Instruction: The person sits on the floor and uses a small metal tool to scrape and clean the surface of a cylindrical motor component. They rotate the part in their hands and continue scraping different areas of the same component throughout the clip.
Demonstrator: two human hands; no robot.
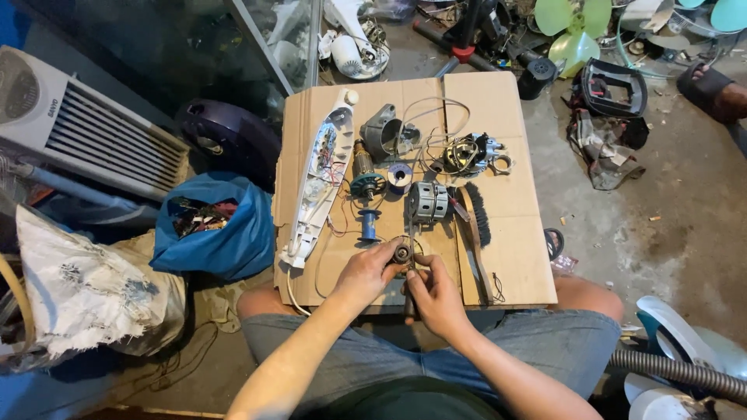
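Nearest the camera, we see the person's knees in grey shorts, and above them both hands meeting at the near edge of a cardboard sheet [498, 257] that serves as worktop. The left hand [364, 274] has its fingers [387, 253] curled around a small round metal part [402, 253], and the right hand [434, 297] closes its fingers on the same part from below; what else it holds we cannot tell. Just beyond the hands we note a blue spool [369, 224], a grey motor core [428, 202] and a long black-bristled brush [472, 214] lying lengthwise to its right. A long white housing [319, 183], opened to show its wiring, runs up the left side. Farther back lie a grey metal casing [385, 132] and a tangle of wire and metal parts [469, 154]. Off the cardboard, a blue bag [214, 229] sits left, and green fan blades [574, 31] lie farthest away.
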